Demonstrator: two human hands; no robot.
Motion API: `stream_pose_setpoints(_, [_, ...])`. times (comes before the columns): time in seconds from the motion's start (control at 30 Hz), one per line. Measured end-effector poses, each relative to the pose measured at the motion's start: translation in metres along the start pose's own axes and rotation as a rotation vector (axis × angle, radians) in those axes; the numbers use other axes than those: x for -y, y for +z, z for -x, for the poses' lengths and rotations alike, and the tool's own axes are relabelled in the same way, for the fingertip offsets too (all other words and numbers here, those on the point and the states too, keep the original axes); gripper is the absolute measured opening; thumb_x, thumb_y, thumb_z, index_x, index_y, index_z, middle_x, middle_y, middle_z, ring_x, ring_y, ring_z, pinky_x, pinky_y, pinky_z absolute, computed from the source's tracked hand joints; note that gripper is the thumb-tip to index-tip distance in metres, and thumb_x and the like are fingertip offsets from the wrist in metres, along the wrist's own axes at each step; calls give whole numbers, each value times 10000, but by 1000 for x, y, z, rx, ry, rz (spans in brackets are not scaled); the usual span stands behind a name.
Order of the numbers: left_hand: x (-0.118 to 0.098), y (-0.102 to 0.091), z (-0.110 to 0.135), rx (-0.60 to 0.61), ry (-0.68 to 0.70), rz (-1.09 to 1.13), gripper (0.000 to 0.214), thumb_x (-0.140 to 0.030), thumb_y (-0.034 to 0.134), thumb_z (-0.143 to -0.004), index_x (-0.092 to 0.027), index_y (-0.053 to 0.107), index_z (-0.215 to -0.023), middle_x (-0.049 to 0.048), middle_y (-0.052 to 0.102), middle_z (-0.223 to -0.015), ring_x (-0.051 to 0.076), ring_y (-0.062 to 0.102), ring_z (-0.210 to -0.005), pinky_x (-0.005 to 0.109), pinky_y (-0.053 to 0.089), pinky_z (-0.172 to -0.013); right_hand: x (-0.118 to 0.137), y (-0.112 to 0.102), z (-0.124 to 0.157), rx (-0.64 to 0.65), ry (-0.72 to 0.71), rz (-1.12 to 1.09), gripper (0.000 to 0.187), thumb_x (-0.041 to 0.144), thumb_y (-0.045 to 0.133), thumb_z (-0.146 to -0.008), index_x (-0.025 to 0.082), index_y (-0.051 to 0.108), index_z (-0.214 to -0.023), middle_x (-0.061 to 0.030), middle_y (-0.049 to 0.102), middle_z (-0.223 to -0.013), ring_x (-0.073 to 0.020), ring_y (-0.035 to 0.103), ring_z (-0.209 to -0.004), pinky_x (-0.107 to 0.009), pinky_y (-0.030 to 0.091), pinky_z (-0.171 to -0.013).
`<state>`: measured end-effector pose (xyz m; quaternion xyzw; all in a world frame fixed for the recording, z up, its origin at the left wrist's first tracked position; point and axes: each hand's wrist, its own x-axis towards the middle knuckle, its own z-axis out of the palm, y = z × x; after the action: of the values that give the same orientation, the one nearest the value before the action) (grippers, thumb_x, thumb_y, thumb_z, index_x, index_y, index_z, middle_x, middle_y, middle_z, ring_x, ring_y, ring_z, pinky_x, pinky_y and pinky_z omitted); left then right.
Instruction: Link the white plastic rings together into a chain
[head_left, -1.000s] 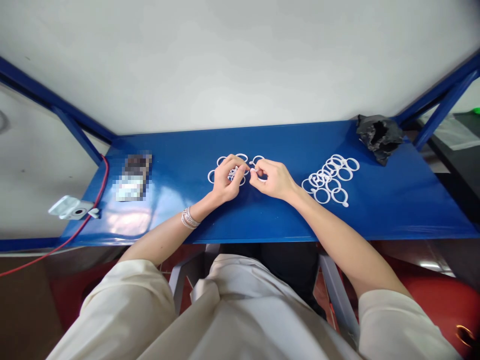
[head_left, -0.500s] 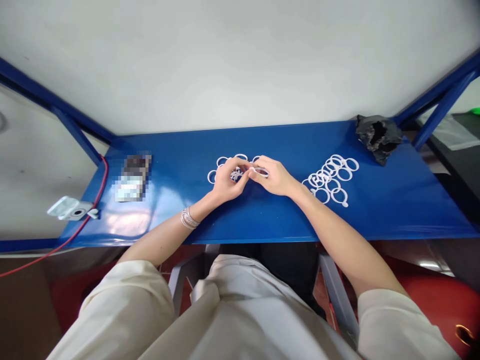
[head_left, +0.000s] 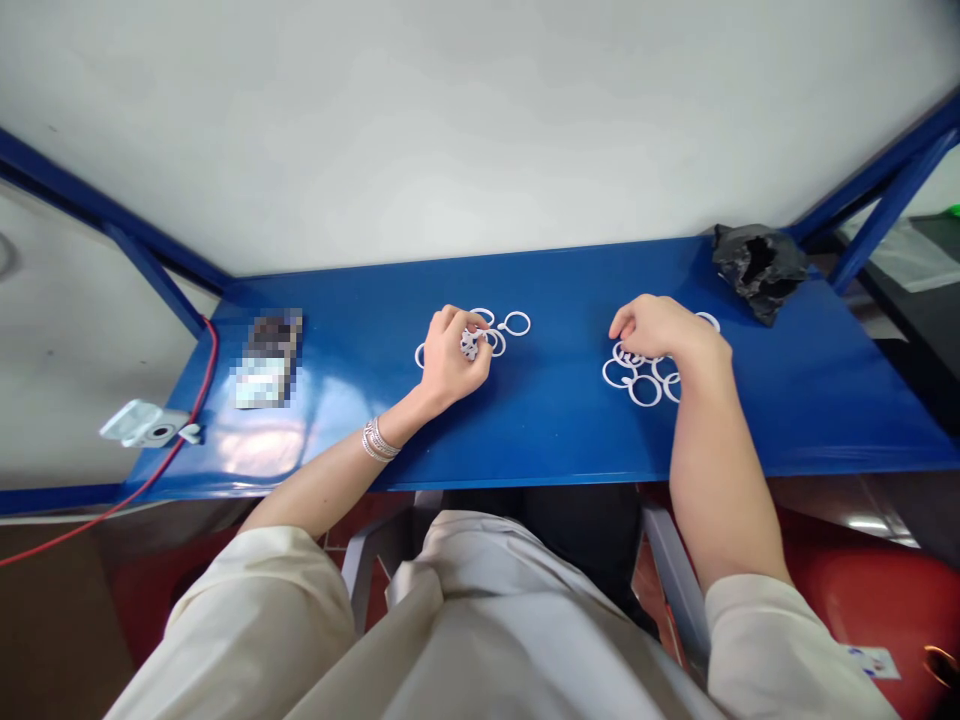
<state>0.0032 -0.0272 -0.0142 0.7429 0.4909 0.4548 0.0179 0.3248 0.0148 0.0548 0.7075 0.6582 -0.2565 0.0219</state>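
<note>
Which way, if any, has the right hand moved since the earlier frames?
Yes: to the right across the blue table, away from the left hand; it is now over the right-hand group of white rings, the right hand partly covering them.

From my remote end I can read no lettering, number or brand (the white label (head_left: 874,662) on the red seat (head_left: 862,590) is illegible).

The right hand (head_left: 658,326) has parted from the left hand (head_left: 454,355) and now covers some round white plastic rings (head_left: 646,377).
</note>
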Motion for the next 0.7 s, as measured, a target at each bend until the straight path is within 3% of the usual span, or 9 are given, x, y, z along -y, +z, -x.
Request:
stream_pose_setpoints(0.1, [-1,0,0,-9,47,13,223,-51,623,-796,-202,663,-955,47,668,-905,207,626,-857,367,523,-787,6,2,-2,-71,-20,-26,283,-18,718,-705,233,806,-803,-59,796,-856,-241,717,-734,-390,537,-695])
stream_pose_setpoints(0.2, [-6,-2,0,5,141,59,182,-81,638,-849,-204,664,-980,55,671,-926,211,638,-870,381,537,-798,15,6,-4,-229,-141,-105,217,44,724,-753,216,805,-857,-57,796,-859,-234,722,-758,-394,546,-769])
stream_pose_setpoints(0.3, [-13,-4,0,65,230,86,120,-162,685,-916,-215,658,-1021,60,694,-962,220,663,-908,404,556,-834,34,20,-3,-300,-284,-250,147,120,722,-794,200,779,-903,-40,775,-788,-221,721,-731,-375,544,-791])
stream_pose_setpoints(0.5, [-19,-5,2,198,396,155,199,-239,722,-990,-225,668,-1181,87,746,-1126,227,732,-1039,406,613,-914,80,64,7,-174,-482,-551,273,115,676,-773,222,618,-1017,57,677,-624,-158,632,-599,-293,473,-673])
stream_pose_setpoints(0.7, [-17,-5,1,196,420,97,151,-271,706,-1019,-249,700,-1168,99,754,-1175,224,745,-1044,391,620,-867,86,80,7,-49,-520,-790,256,224,727,-774,241,553,-961,98,565,-548,-114,477,-497,-258,380,-551])
